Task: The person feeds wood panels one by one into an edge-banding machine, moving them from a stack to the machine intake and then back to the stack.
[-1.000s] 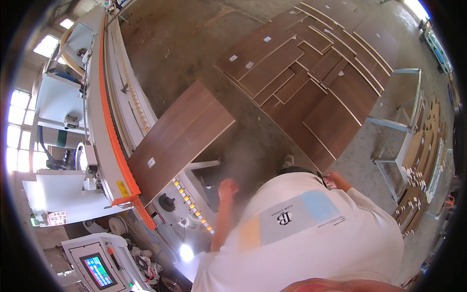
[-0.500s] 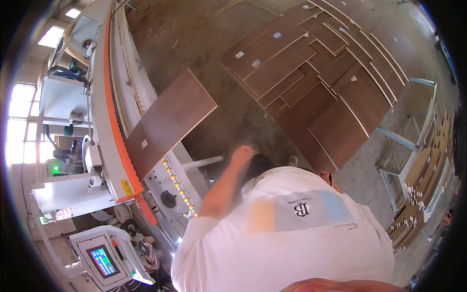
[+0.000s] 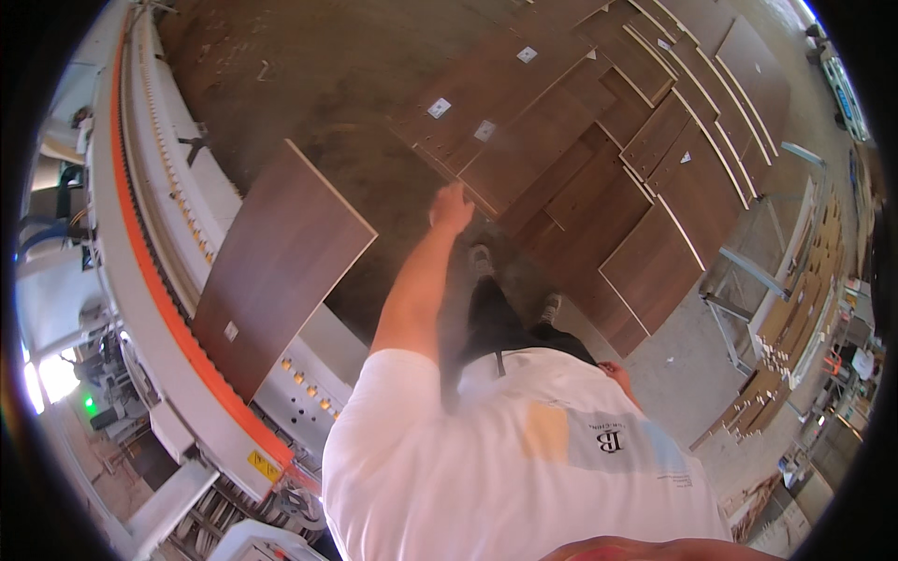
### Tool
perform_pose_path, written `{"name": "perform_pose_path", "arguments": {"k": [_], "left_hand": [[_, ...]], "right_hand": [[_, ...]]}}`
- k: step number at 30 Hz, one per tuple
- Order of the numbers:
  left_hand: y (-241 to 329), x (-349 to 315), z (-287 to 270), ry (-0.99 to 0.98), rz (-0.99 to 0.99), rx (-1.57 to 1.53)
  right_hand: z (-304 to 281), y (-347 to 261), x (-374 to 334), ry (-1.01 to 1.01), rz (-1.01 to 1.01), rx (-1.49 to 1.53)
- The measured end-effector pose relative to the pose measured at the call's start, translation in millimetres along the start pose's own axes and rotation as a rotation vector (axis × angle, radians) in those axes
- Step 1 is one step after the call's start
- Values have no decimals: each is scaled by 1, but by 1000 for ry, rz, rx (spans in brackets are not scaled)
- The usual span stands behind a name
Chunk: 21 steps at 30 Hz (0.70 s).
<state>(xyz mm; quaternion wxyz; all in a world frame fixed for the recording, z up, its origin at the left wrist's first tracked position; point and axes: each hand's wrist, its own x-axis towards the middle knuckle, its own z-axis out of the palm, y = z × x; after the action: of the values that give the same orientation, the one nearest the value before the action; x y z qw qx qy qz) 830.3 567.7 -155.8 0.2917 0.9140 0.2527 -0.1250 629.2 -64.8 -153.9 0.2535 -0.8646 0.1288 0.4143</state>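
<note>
A long white edge-banding machine (image 3: pixel 140 280) with an orange stripe curves down the left side, its bed smooth and studded with small rollers. On it lies a flat rectangular wood-grain panel (image 3: pixel 281 262), dark brown and matt, one corner jutting past the bed over the dusty concrete floor (image 3: pixel 309 84). Across the floor to the right spreads a stack of similar brown laminate panels (image 3: pixel 599 159), pale-edged, some with small white labels.

The left hand (image 3: pixel 451 208) is raised above the floor between the panel and the stack, fingers loosely curled, holding nothing and apart from both. The right hand (image 3: pixel 617 374) shows only as a sliver beside the white shirt; its grip cannot be told.

Since half a second ago, the left arm has stretched farther out, away from the machine.
</note>
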Motion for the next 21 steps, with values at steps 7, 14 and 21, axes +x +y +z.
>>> {"name": "perform_pose_path", "arguments": {"k": [7, 14, 21], "left_hand": [[-8, 140, -15, -8, 43, 268], [-19, 139, 3, -67, 157, 507], [-47, 91, 2, -113, 245, 562]], "right_hand": [[-7, -114, -77, 52, 124, 49], [-4, -139, -88, 10, 171, 24], [0, -213, -62, -14, 180, 398]]}}
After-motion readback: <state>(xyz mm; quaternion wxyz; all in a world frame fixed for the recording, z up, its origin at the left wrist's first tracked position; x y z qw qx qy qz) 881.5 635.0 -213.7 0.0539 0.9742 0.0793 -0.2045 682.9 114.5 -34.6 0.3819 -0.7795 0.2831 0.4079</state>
